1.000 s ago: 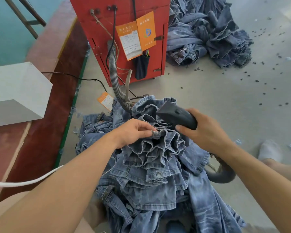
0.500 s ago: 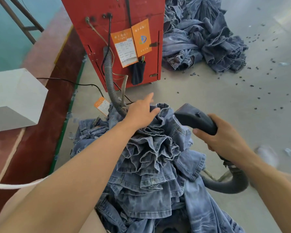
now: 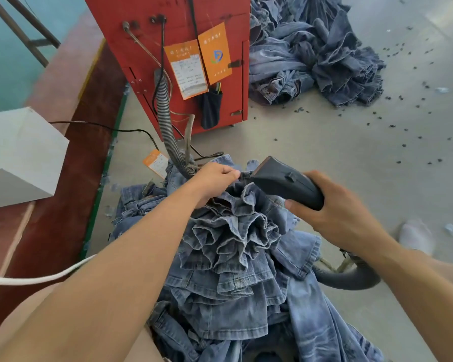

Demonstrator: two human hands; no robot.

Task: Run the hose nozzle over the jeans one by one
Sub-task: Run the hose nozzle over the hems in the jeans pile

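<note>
A stack of blue jeans (image 3: 236, 257) lies in front of me, the hems fanned out in ruffles at its top. My left hand (image 3: 215, 178) pinches the edge of the farthest hem. My right hand (image 3: 335, 212) grips a dark hose nozzle (image 3: 283, 181), whose flat mouth touches that same hem just right of my left fingers. The grey ribbed hose (image 3: 351, 278) curves away below my right wrist.
A red machine (image 3: 183, 64) with orange tags stands behind the stack, a ribbed hose (image 3: 168, 126) running down from it. Another heap of jeans (image 3: 311, 56) lies at the back right. A white box (image 3: 19, 152) sits on the left ledge. Dark bits litter the floor.
My left hand has closed from a flat reach over the stack into a pinch on the far hem. The nozzle has swung left and up against that hem.
</note>
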